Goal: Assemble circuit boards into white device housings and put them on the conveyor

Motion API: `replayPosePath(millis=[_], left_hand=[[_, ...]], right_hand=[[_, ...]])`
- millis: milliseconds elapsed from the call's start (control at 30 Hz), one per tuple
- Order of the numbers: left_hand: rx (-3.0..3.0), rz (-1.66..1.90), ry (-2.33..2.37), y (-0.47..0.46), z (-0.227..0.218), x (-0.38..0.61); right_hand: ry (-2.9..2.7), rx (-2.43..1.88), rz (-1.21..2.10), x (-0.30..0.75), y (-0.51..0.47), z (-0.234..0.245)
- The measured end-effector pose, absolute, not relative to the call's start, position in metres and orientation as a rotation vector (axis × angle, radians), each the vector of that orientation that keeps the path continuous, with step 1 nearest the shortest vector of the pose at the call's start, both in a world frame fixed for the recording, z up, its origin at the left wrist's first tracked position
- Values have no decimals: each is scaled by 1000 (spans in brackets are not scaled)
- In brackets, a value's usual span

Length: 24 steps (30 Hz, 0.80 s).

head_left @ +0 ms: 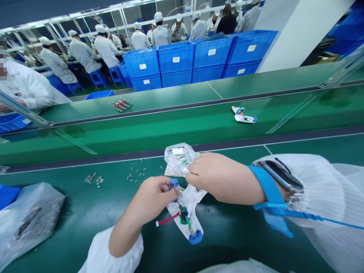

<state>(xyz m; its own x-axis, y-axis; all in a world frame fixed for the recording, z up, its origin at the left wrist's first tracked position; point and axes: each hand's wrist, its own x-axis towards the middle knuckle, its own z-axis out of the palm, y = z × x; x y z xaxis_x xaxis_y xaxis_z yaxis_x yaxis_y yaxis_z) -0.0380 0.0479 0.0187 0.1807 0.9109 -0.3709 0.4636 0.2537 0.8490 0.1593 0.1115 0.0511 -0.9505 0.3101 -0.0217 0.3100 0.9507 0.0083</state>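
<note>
My left hand (155,198) is closed on the upper end of a white plastic part (187,212), its thumb by a blue piece (173,184) at that end. The white part carries a small green circuit board, red and thin wires and a blue round piece at its lower tip. My right hand (220,176) is closed, its fingertips pinching at the edge of a small clear plastic bag (179,157) of tiny components lying just above the white part. What the fingertips hold is hidden. A blue strap and a watch sit on my right wrist.
Small metal parts (136,172) lie scattered on the green bench. A clear bag (27,220) of dark parts sits at the left. Another white assembly (243,115) and a rack of red-tipped parts (121,105) lie on the conveyor. Blue crates (199,60) and people in white stand behind.
</note>
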Motion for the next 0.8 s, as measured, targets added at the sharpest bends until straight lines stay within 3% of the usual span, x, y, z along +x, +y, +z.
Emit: replayPosePath(millis=[100,267,333,533,800], left_hand=[[1237,768,1337,41,17,-42],[827,1222,975,21,13,-43],[741,1285,888,15,12,-39],[748,1411,1116,2,12,-12],[925,1396,1746,-5,16,8]], right_hand=[[3034,572,-302,163,115,45],[2630,509,-1497,170,116,13],[2517,438,-1721,171,114,3],[2837,1120,-1943,156,99,25],[2850,1194,-2006,124,82,37]])
